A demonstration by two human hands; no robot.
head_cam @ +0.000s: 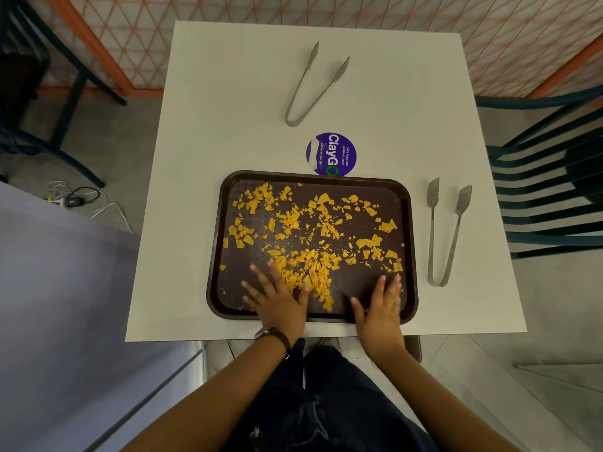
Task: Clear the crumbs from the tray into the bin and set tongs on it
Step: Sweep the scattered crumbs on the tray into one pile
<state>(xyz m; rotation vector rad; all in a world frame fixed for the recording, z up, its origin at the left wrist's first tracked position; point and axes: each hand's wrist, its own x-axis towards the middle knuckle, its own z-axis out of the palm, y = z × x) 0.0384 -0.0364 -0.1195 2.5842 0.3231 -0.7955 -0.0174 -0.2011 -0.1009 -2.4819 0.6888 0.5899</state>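
A dark brown tray [411, 243] lies on the white table, near its front edge. Orange crumbs [310, 236] are scattered over most of it, thickest at the front middle. My left hand [277, 298] rests flat on the tray's front left, fingers spread, touching the crumb pile. My right hand [378, 308] lies flat on the front right part of the tray, fingers apart, holding nothing. Flat-ended metal tongs [445, 230] lie on the table just right of the tray. Narrower metal tongs [313, 86] lie at the back of the table. No bin is clearly in view.
A round purple sticker [331, 153] sits on the white table [228, 125] just behind the tray. A dark chair [548, 197] stands at the right. A grey-lilac surface [58, 282] fills the left foreground, with cables [78, 200] on the floor behind it.
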